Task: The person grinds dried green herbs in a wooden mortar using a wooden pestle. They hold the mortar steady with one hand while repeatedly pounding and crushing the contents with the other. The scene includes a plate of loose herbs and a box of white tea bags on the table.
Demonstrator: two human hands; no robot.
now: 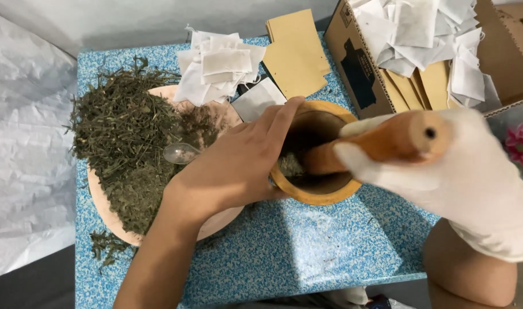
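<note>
A wooden mortar [336, 193] stands on a blue speckled table [307, 252]. My bare left hand [235, 166] wraps its left rim and steadies it. My right hand [467, 177], in a white cloth glove, grips a wooden pestle [387, 142] whose lower end is down inside the mortar among crushed green herb [290, 166]. To the left, a round pale tray [104, 209] holds a heap of dried green herbs [121, 129] and a clear plastic spoon [180, 152].
A pile of white filter bags [218, 66] and tan paper pouches [295, 54] lie at the table's back. An open cardboard box [356, 66] at the right holds more bags and pouches. Crumpled white sheeting [24, 149] covers the left. Stray herb [104, 246] lies by the front edge.
</note>
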